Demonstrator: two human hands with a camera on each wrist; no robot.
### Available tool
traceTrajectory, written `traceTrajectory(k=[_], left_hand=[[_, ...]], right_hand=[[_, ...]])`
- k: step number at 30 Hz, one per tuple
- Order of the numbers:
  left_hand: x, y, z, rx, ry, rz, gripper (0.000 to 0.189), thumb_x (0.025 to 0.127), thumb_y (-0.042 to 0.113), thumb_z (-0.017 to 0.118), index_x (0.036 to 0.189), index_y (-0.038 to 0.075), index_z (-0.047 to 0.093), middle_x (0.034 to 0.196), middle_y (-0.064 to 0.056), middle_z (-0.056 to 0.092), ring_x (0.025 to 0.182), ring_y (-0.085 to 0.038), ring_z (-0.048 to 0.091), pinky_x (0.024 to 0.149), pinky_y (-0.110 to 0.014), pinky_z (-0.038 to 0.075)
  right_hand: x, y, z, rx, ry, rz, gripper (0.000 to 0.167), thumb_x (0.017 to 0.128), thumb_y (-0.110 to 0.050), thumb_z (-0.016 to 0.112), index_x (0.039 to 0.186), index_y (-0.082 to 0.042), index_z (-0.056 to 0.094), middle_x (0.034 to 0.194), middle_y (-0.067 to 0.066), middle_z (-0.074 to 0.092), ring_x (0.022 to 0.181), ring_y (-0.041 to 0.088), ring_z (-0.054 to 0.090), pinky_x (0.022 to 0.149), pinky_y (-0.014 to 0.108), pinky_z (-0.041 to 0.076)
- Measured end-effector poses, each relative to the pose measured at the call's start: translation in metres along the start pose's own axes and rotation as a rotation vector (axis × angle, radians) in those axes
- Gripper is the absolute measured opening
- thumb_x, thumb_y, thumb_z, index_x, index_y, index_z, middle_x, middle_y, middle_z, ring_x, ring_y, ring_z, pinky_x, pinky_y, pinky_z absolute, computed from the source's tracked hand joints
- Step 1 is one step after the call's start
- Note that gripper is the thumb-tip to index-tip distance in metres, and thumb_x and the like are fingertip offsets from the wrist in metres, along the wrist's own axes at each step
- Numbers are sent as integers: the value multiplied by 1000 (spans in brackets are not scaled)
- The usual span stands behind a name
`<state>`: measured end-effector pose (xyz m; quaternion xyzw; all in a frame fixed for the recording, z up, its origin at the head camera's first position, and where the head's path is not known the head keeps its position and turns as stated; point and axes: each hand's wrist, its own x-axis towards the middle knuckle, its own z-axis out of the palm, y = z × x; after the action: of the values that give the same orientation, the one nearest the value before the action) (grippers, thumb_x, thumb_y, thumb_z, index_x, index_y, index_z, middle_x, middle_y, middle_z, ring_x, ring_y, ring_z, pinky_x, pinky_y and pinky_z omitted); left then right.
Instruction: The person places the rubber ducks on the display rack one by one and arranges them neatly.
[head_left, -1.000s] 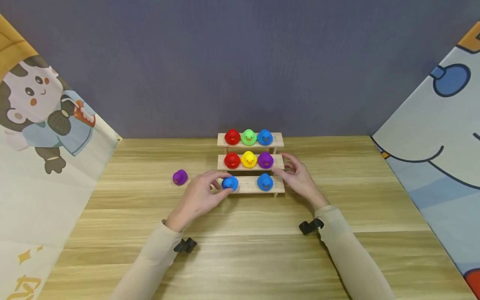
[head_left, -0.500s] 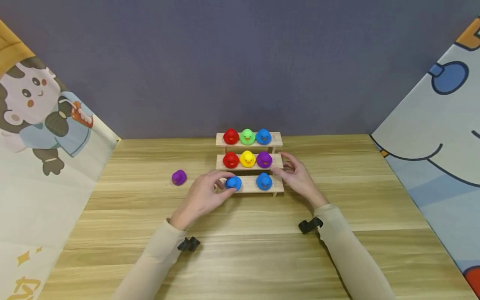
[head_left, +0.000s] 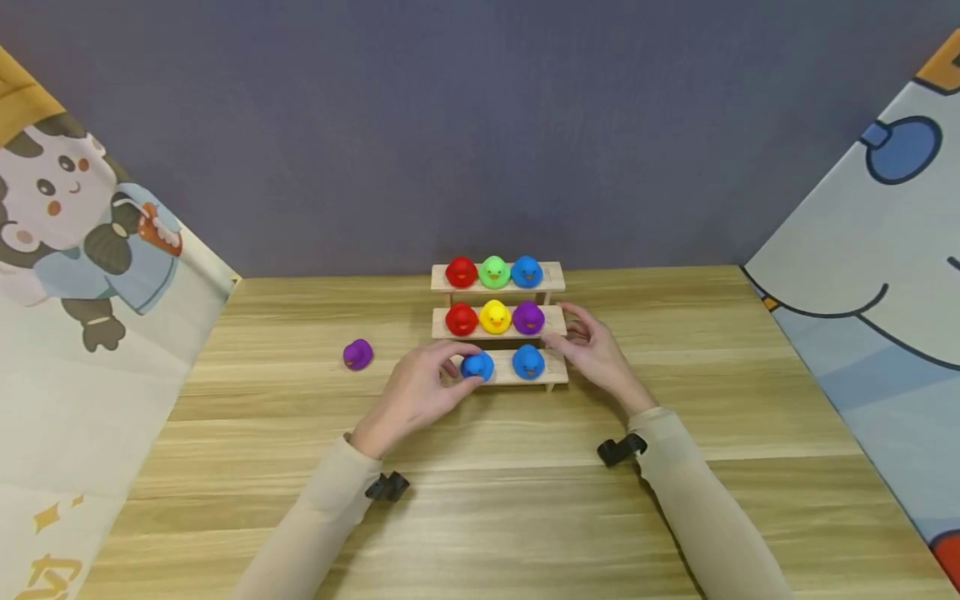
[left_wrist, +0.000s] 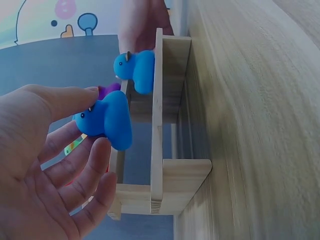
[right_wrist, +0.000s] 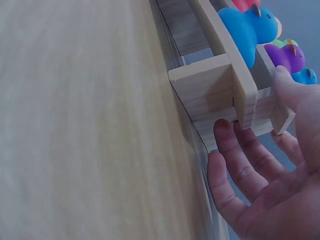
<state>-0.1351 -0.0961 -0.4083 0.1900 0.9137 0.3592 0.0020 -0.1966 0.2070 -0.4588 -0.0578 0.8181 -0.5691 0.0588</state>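
Note:
My left hand point(head_left: 422, 385) pinches a blue rubber duck point(head_left: 477, 366) between thumb and fingers. In the left wrist view a gap shows between this duck point(left_wrist: 112, 120) and the lowest board of the three-tier wooden rack point(head_left: 504, 372). A second blue duck point(head_left: 528, 362) sits on that same board, toward its right end. My right hand point(head_left: 596, 354) grips the rack's right end at the middle tier, thumb in front and fingers around the end. Red point(head_left: 461, 319), yellow point(head_left: 495, 317) and purple ducks point(head_left: 528, 317) stand on the middle tier.
On the top tier are a red duck point(head_left: 461, 272), a green duck point(head_left: 494, 272) and a blue duck point(head_left: 527, 272). One purple duck point(head_left: 357, 355) lies on the wooden table point(head_left: 510, 517), left of the rack. A grey wall point(head_left: 480, 133) rises behind.
The left hand has carried its blue duck a little to the right along the lowest tier. My right hand keeps its place at the rack's end.

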Motion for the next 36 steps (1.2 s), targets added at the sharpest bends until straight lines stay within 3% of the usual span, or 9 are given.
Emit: traceTrajectory(k=[10, 24, 36], left_hand=[[4, 3, 7, 31, -20, 5, 32, 95, 29, 82, 126, 22, 76, 119, 4, 78, 88, -12, 69, 83, -35, 56], [13, 4, 17, 57, 9, 81, 33, 93, 28, 85, 124, 19, 78, 116, 2, 79, 82, -8, 68, 77, -29, 55], [19, 7, 23, 63, -8, 63, 38, 93, 28, 85, 128, 18, 77, 115, 1, 78, 81, -11, 64, 73, -29, 51]], right_hand=[[1, 2, 1, 4, 14, 1, 75, 100, -26, 77, 163, -10, 40, 137, 29, 68, 111, 35, 75, 78, 23, 60], [-1, 0, 1, -2, 16, 10, 75, 100, -28, 77, 163, -12, 40, 135, 29, 68, 107, 30, 75, 77, 23, 60], [0, 0, 1, 4, 9, 8, 76, 100, -32, 77, 164, -13, 40, 139, 28, 67, 107, 32, 75, 76, 25, 61]])
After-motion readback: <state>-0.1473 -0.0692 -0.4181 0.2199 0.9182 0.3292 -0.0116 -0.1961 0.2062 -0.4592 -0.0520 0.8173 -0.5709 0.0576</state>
